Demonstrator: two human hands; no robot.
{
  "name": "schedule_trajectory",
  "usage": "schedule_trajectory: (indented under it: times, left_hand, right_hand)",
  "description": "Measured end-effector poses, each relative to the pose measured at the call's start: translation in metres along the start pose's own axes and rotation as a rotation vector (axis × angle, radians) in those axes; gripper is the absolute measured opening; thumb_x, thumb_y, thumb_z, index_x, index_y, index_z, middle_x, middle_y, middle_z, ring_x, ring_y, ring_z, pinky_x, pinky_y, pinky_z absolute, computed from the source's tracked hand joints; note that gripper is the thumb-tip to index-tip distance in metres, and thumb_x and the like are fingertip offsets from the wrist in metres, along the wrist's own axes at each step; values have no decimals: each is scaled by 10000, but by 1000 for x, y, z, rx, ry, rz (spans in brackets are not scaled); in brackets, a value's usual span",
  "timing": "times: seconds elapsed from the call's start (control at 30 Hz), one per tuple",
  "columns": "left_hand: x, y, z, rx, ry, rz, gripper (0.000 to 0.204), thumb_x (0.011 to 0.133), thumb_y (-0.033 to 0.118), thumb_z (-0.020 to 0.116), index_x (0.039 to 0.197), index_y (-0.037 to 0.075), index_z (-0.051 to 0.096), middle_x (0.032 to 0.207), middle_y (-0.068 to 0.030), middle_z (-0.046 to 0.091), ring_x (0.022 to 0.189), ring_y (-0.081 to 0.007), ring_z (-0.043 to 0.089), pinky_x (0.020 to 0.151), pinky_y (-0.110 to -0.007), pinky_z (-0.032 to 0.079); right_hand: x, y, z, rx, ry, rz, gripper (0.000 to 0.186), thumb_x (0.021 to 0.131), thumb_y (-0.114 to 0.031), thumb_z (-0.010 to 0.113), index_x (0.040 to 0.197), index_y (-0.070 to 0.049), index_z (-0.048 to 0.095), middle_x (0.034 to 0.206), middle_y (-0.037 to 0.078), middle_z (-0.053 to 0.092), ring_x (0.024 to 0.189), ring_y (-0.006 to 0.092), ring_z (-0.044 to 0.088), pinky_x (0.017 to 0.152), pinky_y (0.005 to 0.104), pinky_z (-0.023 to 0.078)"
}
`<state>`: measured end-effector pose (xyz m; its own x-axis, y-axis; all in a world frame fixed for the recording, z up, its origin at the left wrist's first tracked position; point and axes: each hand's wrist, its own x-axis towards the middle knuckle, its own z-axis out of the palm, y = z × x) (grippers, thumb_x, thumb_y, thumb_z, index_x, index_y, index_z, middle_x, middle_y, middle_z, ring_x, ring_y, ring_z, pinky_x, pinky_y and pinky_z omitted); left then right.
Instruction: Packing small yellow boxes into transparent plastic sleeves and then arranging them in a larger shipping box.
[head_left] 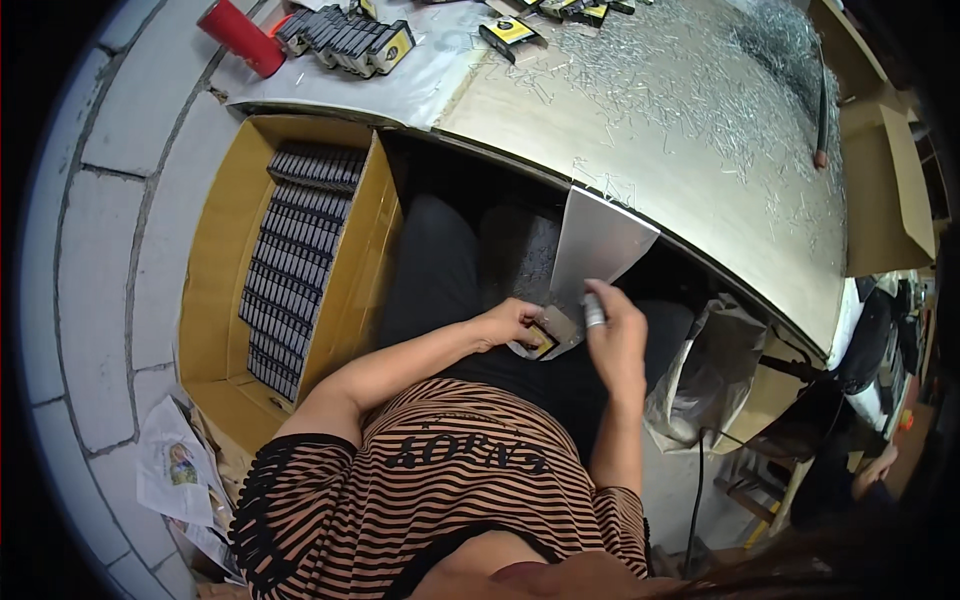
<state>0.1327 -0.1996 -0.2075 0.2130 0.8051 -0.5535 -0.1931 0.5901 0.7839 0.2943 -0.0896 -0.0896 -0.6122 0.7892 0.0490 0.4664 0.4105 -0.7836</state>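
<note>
My left hand [513, 325], low over my lap, has its fingers closed round a small black and yellow box [545, 341]. Just to the right is my right hand [615, 330], its fingers curled together and pale tape [594, 309] round one of them. What its fingertips hold, if anything, is too small to make out. Beyond both hands a whitish flat panel [598, 240] slants down from the table edge, its lower part close to the right fingertips. Beside that panel, a dim surface [535, 255] carries small shiny bits.
Small silvery wire pieces [640, 90] lie strewn over the table [720, 220], heaped at the far right. Similar boxes [345, 42] stand in a row beside a red cylinder [240, 38]. At left, a cardboard carton [215, 290] holds packed rows. A plastic bag [710, 370] hangs at right.
</note>
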Motion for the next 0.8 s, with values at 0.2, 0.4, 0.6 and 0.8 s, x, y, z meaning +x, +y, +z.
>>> schedule_trajectory:
  times: [0.2,0.4,0.6,0.8]
  left_hand:
    - [-20,18,-2,-340,151,228,398,839,-3,655,1225,-31,564,1114,-85,645,996,-138,612,889,-282,492]
    - [-56,86,32,-231,457,654,469,808,-14,701,1246,-33,537,1141,-121,635,985,-146,620,851,-283,514]
    - [-62,95,16,666,445,1181,627,716,76,813,1234,-60,487,1147,-175,618,962,-219,648,772,-312,554]
    - [-62,111,9,793,576,1193,577,725,115,824,1176,-26,494,905,-97,657,743,-156,655,608,-273,537]
  right_hand:
    - [-12,2,-19,-100,4,43,194,829,1,574,1005,7,655,893,197,665,826,328,666,751,361,500]
    - [-16,-2,-3,389,-168,58,410,954,-275,522,1211,42,564,1112,170,664,1039,306,636,922,347,473]
    - [20,-43,1,1215,-202,68,394,959,-199,471,1271,38,513,1128,132,655,1021,234,634,900,333,495]
    - [21,-40,5,958,-160,140,224,913,-109,580,1078,23,656,1010,117,691,949,157,642,856,271,502]
